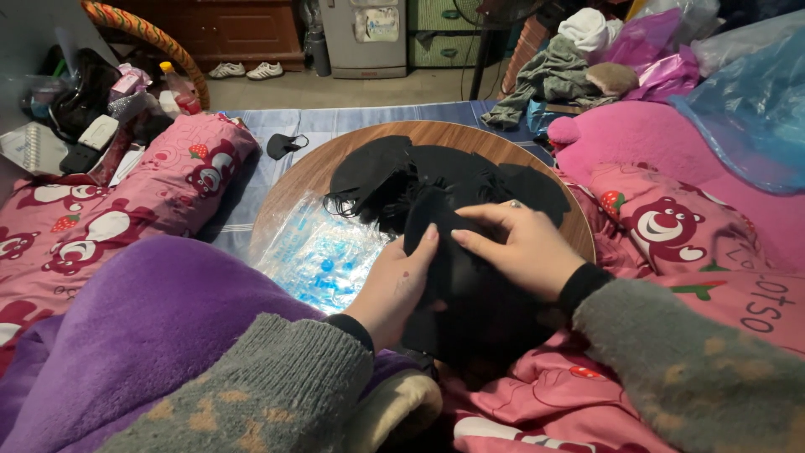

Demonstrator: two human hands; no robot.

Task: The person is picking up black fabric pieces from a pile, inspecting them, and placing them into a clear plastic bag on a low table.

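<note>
1. A big pile of black cloth pieces (419, 180) lies on the round wooden table (302, 180), so lots of pieces look left to handle.
2. Both hands work on one black cloth piece (470, 294) at the near edge of the table (over the lap).
3. The left hand (394, 289) is partly curled and grips the piece's left side.
4. The right hand (520, 243) pinches its top edge with bent fingers.
5. A clear plastic bag (323, 252) lies just beside the left hand.
</note>
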